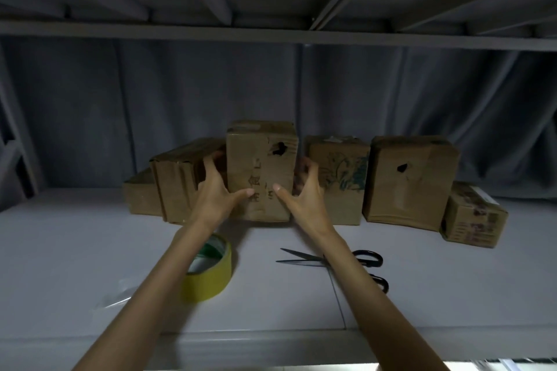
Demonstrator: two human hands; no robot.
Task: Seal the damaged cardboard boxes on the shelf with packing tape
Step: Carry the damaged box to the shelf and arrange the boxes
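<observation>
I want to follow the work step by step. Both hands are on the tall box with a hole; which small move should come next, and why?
Probably pull the tall box forward. Both hands, left and right, grip its sides, neighbours crowd it, and tape roll and scissors lie nearer.

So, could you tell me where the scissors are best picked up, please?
By the black handle loops, from the right. The scissors lie flat on the shelf, open blades pointing left, the right forearm crossing them; the handles stay clear.

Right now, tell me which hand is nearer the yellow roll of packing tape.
Left. The left hand grips the holed cardboard box just above the yellow tape roll; the right hand, on the box's other side, is farther.
</observation>
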